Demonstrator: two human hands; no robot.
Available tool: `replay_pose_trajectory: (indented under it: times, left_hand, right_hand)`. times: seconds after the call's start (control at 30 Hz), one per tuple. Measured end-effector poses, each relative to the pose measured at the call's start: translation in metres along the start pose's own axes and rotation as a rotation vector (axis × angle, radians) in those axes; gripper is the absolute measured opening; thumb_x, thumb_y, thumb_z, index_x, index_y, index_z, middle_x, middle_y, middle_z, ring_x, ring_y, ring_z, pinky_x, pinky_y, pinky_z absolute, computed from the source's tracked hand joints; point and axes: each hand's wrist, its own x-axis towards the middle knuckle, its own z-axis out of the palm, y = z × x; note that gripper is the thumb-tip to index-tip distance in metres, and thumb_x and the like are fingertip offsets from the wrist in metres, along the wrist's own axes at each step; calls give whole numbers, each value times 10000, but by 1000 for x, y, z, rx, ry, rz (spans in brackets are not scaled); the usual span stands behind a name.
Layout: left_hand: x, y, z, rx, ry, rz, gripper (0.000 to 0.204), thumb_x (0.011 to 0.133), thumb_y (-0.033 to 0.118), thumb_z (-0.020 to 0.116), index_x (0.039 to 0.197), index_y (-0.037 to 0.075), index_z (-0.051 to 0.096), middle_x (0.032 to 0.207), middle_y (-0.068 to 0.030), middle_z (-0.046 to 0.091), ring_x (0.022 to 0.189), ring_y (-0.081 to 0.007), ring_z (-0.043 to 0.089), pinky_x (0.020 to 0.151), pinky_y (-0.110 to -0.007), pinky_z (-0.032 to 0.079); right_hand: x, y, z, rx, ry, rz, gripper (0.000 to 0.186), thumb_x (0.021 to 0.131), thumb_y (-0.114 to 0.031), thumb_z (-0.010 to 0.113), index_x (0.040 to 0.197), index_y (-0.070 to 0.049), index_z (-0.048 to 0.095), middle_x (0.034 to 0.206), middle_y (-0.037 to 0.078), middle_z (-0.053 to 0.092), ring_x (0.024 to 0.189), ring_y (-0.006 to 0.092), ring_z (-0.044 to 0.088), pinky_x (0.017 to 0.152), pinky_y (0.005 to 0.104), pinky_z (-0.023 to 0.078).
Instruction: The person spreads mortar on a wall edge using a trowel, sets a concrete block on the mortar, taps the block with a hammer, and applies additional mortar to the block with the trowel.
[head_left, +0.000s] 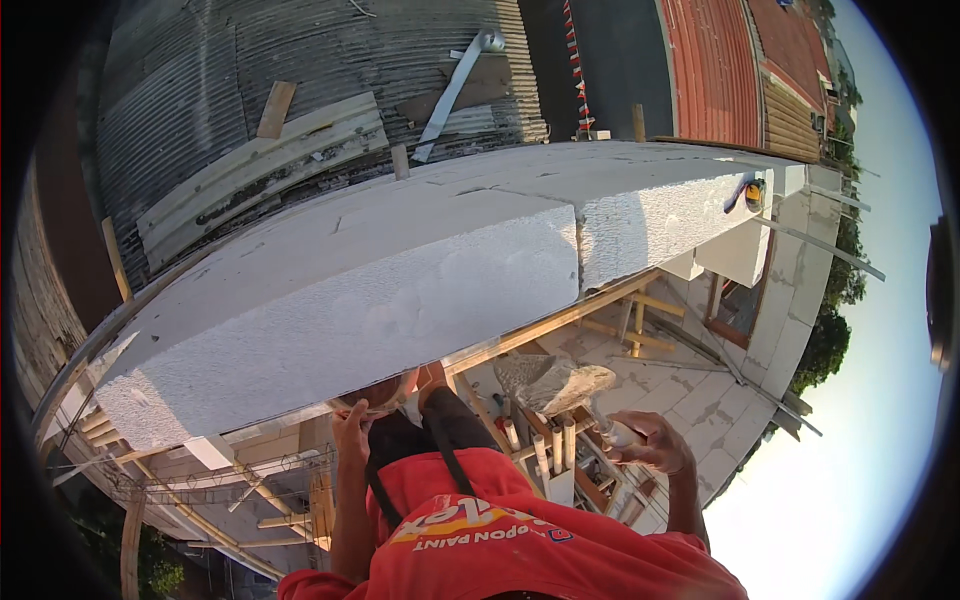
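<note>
My right hand [652, 441] is closed round the handle of a trowel [552, 384], whose broad blade is smeared with grey mortar. The trowel hangs to the right of my legs, apart from the wall. My left hand [352, 432] is closed at the near edge of a pale block wall [350, 310], beside a rounded reddish-brown thing; what its fingers grip is partly hidden. The wall's long bright face runs across in front of me, with an open joint between two blocks [640, 225].
A yellow-and-black tape measure [755, 194] lies at the wall's right end. Beyond the wall is a corrugated roof [290, 70] with loose boards [270, 165]. Below me are wooden beams [550, 320], several pipes [556, 448] and another block wall [790, 285] at right.
</note>
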Motion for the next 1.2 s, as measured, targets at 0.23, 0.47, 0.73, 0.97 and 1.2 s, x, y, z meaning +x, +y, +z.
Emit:
replay_pose_trajectory:
  times: [0.23,0.47,0.73,0.97,1.2]
  left_hand:
    - [11,9,-22,-142,0,-208,282,826,30,697,1037,80,517,951,-86,617,908,-243,649,898,-468,604]
    - [-22,52,15,39,-281,-288,353,910,102,615,1199,108,412,979,-163,641,945,-398,697,920,-596,559]
    - [-36,94,41,308,-436,-207,397,906,157,632,1189,123,356,1035,-156,583,936,-386,697,894,-590,570]
    - [-36,92,18,267,-441,-249,420,876,202,667,1178,88,397,1122,-218,569,975,-397,676,907,-587,566]
    - [-36,89,6,205,-435,-254,365,900,192,642,1168,78,421,1142,-234,568,1010,-426,659,917,-601,558]
  right_hand:
    - [-2,7,11,713,404,-287,595,812,-304,752,1246,24,509,859,113,629,624,163,580,564,287,484]
    - [-19,-21,47,591,576,-281,606,922,-396,611,1334,36,506,871,90,616,666,147,562,616,279,472]
    - [-11,-121,77,-614,959,-403,447,933,-239,653,1344,-92,557,1080,161,608,739,376,675,661,474,552]
    - [31,-150,73,-808,854,-254,470,948,-194,594,1390,-82,480,1161,184,587,816,421,694,693,505,586]
    - [87,-170,36,-986,833,-359,343,917,-206,598,1206,-22,582,1103,190,612,849,410,710,721,479,601]
